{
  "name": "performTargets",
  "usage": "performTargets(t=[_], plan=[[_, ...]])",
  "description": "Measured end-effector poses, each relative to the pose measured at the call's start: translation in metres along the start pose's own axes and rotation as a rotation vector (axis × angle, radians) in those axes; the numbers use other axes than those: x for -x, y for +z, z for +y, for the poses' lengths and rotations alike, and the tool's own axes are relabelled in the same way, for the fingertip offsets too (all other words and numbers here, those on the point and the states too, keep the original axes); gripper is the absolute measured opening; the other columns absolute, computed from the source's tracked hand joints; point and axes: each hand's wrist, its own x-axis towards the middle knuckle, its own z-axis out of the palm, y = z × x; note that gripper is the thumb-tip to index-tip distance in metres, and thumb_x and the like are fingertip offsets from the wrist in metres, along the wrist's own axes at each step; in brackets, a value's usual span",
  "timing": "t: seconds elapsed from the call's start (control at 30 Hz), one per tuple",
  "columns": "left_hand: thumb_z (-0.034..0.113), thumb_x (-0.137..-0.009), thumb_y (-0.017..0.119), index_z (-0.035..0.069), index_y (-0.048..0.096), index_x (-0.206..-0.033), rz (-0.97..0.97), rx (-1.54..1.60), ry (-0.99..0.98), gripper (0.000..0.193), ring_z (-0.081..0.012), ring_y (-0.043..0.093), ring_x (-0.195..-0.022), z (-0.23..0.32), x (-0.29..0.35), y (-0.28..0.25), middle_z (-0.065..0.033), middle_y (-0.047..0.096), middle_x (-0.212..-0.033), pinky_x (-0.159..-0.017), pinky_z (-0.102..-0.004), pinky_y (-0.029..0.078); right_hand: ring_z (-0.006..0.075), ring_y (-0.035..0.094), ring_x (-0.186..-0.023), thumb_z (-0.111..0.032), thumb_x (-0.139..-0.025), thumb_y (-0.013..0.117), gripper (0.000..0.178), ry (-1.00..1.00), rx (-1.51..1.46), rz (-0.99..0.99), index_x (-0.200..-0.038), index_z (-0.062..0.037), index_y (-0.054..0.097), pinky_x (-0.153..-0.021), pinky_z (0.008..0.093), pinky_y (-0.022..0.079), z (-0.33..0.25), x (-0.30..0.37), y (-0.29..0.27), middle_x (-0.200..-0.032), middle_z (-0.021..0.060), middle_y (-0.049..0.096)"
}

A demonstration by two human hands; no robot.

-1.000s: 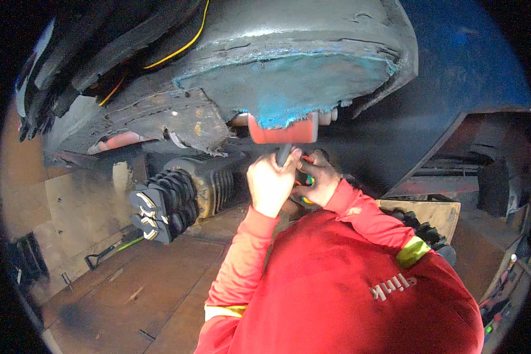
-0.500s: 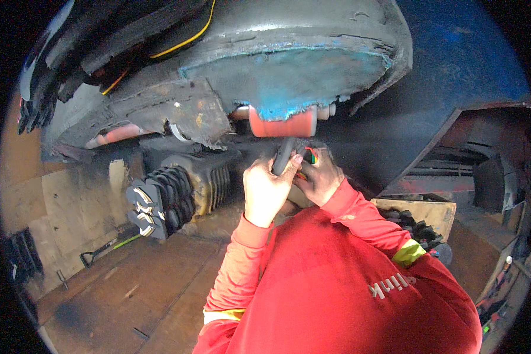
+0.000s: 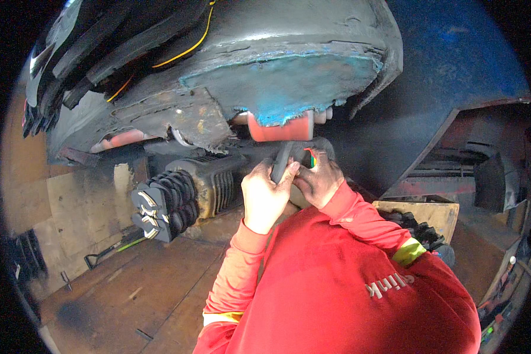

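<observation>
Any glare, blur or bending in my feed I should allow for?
Head view: bright light on the bare left hand, the bare right hand dimmer; head view: white sheen across the curved grey hood; head view: the red-orange roller looks smeared, perhaps by motion; head view: the dark grey, sandal-like piece blends into shadow; head view: straight edges bow toward the black rim.

Dark sandal (image 3: pixel 282 161), multicoloured strap (image 3: pixel 312 157), between hands (image 3: pixel 263 193)

Behind the bare left hand (image 3: pixel 265 194) and right hand (image 3: pixel 319 182) spreads a bright red fabric top (image 3: pixel 342 295) with long, creased sleeves (image 3: pixel 233 271). Plain red cuffs (image 3: pixel 249 238) end just behind the hands; farther back, yellow-green bands (image 3: pixel 409 252) cross both sleeves. White lettering (image 3: pixel 389 285) lies behind the right hand.
</observation>
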Motion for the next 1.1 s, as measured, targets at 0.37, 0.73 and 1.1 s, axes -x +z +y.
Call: performTargets(t=[0.37,0.73,1.1], plan=[[0.033,-0.087,0.075,0.001,0.071,-0.078,-0.128,-0.141,-0.030,0.033,-0.0385,0.066,-0.060,0.010,-0.003,0.000,-0.0210,0.065,-0.068,-0.054,-0.0421,0.049,0.0396,0.061,-0.105,-0.022,-0.075,0.078,0.048,0.099,-0.035,-0.027,-0.122,-0.0220,0.067,-0.083,0.0452,0.054,0.004,0.006,-0.003,-0.122,0.0188,0.054],[0.028,-0.091,0.071,0.003,0.074,-0.092,-0.261,-0.034,-0.116,0.025,-0.0255,0.068,-0.072,0.007,-0.015,0.009,-0.0154,0.070,-0.077,-0.065,-0.0382,0.052,0.0467,0.063,-0.089,-0.041,-0.083,0.071,0.060,0.160,-0.061,-0.148,-0.140,-0.0391,0.051,-0.073,0.0498,0.056,0.012,0.005,0.001,-0.119,0.0264,0.049],[0.017,-0.088,0.077,-0.002,0.070,-0.101,-0.054,0.377,-0.190,0.024,-0.0206,0.072,-0.084,-0.008,0.034,-0.003,-0.0141,0.074,-0.095,-0.074,-0.0343,0.054,0.0422,0.061,-0.106,-0.026,-0.079,0.076,0.061,-0.158,0.053,0.082,-0.137,-0.0335,0.055,-0.088,0.0508,0.051,0.013,0.014,0.012,-0.134,0.0276,0.049]])
